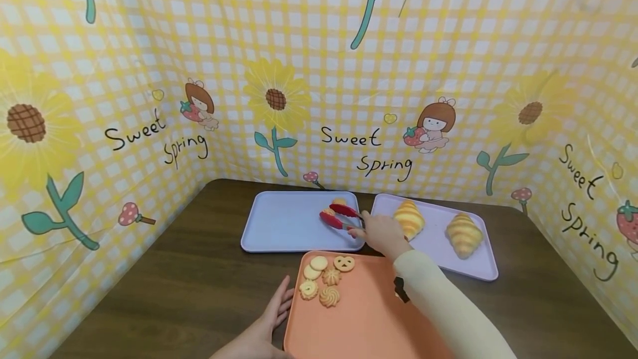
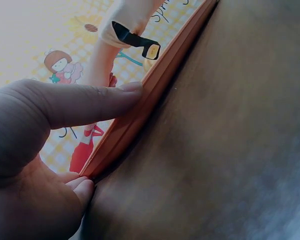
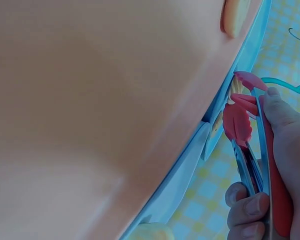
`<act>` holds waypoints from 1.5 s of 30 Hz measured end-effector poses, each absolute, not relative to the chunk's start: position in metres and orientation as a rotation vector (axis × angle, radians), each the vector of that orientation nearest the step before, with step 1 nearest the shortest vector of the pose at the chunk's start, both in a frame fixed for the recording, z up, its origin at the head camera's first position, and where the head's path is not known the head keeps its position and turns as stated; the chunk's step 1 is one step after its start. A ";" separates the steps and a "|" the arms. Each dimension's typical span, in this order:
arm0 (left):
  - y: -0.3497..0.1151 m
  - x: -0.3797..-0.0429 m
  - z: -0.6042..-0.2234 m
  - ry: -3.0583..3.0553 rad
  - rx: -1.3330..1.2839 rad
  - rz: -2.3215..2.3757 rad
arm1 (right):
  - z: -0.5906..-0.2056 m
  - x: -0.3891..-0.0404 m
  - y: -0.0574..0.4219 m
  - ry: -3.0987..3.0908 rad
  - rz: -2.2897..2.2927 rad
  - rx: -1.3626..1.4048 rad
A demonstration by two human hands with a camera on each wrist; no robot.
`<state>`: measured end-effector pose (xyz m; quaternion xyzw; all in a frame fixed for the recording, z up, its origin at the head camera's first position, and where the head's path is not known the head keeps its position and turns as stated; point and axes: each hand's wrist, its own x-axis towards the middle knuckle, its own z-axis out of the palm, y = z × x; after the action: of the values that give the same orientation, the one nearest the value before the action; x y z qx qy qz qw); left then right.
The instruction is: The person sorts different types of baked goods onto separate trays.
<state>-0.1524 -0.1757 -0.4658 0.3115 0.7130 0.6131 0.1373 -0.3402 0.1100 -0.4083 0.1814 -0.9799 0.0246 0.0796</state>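
Note:
My right hand (image 1: 384, 234) grips a pair of red-tipped tongs (image 1: 344, 226) over the right end of the blue tray (image 1: 284, 223). Cookies (image 1: 339, 202) show on that tray at the tong tips, partly hidden by them. In the right wrist view, curled fingers and thumb hold the tongs (image 3: 272, 180), whose red tips stand apart. My left hand (image 1: 266, 320) rests along the left side of the orange tray (image 1: 369, 314). Seen from the left wrist, its extended thumb (image 2: 100, 102) touches the tray's side wall (image 2: 132, 110), fingertips lower along the same edge.
Several cookies, among them a pretzel-shaped one (image 1: 344, 263) and a swirled one (image 1: 329, 296), lie at the orange tray's far left. Behind my right arm, a lilac tray (image 1: 436, 242) holds two croissants (image 1: 464, 235). A checked yellow cloth (image 1: 319, 87) hangs around the dark table (image 1: 189, 287).

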 end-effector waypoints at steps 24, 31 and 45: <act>-0.174 -0.155 -0.466 2.035 0.891 1.787 | -0.403 -0.366 0.081 -3.009 0.226 0.352; -0.175 -0.155 -0.465 2.026 0.857 1.781 | -0.408 -0.370 0.079 -3.028 0.241 0.331; -0.175 -0.156 -0.466 2.019 0.859 1.783 | -0.408 -0.369 0.081 -3.026 0.235 0.346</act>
<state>-0.1558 -0.1754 -0.4663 0.3003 0.7053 0.6227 0.1566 -0.3692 0.0806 -0.4085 0.1132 -0.9896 0.0769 0.0432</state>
